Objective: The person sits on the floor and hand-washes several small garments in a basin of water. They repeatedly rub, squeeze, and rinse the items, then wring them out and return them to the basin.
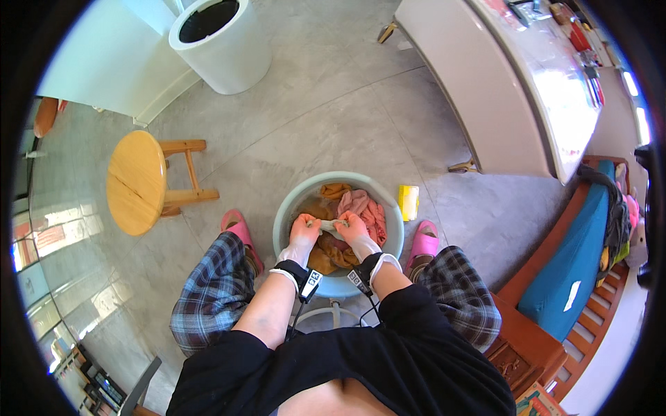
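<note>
The left hand [304, 229] and the right hand [353, 229] each keep a closed grip on a small off-white cloth [328, 227], spanning the gap between them over the middle of a round pale blue-green basin [395, 239]. Within it, crumpled pink fabric [373, 216] lies around two o'clock, mustard-brown fabric [336, 191] at twelve. Just outside, at two o'clock, is a small yellow box [409, 202]; a round-topped wooden stool [137, 184] is farther off, between nine and ten.
</note>
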`<state>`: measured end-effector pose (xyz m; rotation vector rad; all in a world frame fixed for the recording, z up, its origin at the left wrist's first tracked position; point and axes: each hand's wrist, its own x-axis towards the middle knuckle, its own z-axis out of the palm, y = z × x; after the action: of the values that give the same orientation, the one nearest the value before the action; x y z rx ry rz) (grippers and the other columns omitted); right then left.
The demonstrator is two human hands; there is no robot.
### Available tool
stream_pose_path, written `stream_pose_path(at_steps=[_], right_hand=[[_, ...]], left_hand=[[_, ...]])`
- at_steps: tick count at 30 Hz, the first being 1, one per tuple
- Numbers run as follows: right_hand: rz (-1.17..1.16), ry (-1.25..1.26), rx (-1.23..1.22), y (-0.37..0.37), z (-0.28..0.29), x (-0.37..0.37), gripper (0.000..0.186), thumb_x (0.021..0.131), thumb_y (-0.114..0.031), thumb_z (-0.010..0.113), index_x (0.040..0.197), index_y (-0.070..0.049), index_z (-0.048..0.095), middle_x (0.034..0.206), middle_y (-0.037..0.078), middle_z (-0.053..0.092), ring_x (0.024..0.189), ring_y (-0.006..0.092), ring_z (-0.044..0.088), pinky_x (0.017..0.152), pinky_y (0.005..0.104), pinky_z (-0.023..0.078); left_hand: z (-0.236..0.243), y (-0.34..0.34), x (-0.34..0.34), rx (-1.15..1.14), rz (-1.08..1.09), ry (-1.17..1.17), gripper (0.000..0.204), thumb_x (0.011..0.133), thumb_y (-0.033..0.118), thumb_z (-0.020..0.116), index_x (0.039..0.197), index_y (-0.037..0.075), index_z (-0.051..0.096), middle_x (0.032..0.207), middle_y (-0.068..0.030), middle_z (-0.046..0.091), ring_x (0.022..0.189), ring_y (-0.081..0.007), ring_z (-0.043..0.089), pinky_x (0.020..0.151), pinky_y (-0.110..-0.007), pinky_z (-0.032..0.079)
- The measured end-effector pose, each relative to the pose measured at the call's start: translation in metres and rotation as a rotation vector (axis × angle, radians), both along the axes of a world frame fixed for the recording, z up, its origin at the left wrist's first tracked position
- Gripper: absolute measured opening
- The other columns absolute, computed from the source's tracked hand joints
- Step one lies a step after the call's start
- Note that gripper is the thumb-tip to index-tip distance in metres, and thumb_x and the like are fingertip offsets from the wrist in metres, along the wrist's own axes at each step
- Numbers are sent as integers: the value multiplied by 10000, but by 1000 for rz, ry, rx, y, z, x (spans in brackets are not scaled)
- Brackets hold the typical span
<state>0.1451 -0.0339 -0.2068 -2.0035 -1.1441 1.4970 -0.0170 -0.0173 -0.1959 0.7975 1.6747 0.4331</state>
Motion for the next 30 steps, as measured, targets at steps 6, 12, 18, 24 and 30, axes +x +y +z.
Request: stream_pose_path(at_steps=[6,12,18,24,30], right_hand=[[242,-373,50,5,3,-16,243,743,-204,654,877,-28,553,858,209,620,840,375,606,726,432,490],[349,-452,-69,12,-9,-21,266,771,-222,620,921,-11,559,944,229,601,910,389,582,783,439,484],[-68,129,59,12,2,-9,90,846,-69,539,914,-57,480,816,24,509,756,85,454,660,243,418],[-59,426,229,9,83,-30,139,890,-164,556,913,-37,505,760,-7,500,724,77,444,650,228,403],[-115,145,286,-5,136,-35,341,892,-322,558,951,8,626,816,136,656,770,169,612,702,295,471]], left_hand=[[1,-10,-3,-8,-154,263,307,733,228,642,924,2,559,897,-201,626,844,-348,603,774,-398,471],[-20,-19,0,-92,-229,236,303,751,238,631,961,32,558,939,-191,617,864,-334,599,777,-404,484],[14,-10,13,-404,298,-459,291,890,323,477,1087,115,528,963,-44,588,820,-160,580,683,-340,516],[62,18,19,-138,348,-890,374,924,413,493,1059,67,537,919,-4,574,806,-101,530,630,-266,441],[77,11,30,-29,287,-920,256,909,337,527,905,83,558,831,-10,548,731,-97,505,635,-262,415]])
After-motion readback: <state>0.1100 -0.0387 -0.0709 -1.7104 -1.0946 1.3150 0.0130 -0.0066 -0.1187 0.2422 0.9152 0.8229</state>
